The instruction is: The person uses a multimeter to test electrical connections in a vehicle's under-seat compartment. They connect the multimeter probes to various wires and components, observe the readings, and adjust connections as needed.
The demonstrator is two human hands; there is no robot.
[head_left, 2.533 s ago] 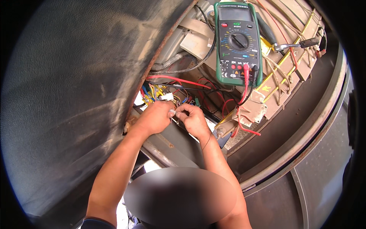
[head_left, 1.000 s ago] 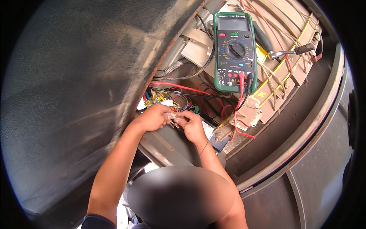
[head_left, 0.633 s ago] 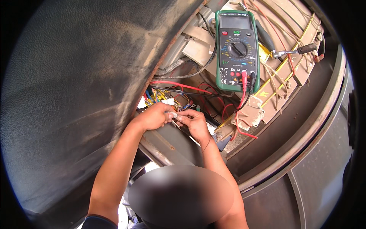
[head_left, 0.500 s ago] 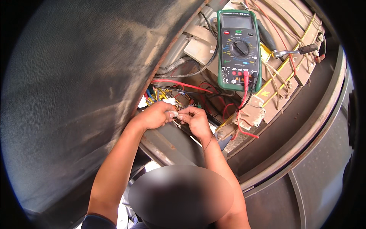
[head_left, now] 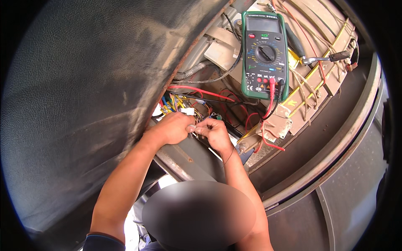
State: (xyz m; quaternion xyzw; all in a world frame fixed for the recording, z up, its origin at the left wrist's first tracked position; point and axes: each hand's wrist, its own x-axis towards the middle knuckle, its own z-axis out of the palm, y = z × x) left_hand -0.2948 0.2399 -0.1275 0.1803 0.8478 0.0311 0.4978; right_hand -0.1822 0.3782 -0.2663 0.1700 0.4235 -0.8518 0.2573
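Observation:
My left hand (head_left: pixel 176 128) is closed, thumb and fingers pinched at their tips. My right hand (head_left: pixel 214 134) meets it there, also pinching with thumb and index finger. Between the fingertips is a small pale piece (head_left: pixel 193 126), mostly covered by the fingers; its kind cannot be made out. Just beyond the hands lies a bundle of thin coloured wires (head_left: pixel 178 102) with yellow, blue and red strands. A white plug connector (head_left: pixel 188 111) sits in it, right behind my left hand.
A green-cased multimeter (head_left: pixel 264 54) lies at the upper right, red and black leads plugged in. Beside it rests a ratchet wrench (head_left: pixel 324 58). A dark padded panel (head_left: pixel 83 96) fills the left side. A curved metal rim (head_left: pixel 335 144) bounds the right.
My left hand has turned slightly, its fingers now covering more of the pale piece. My right hand stays nearly in place. The view has shifted a little, moving the multimeter rightward.

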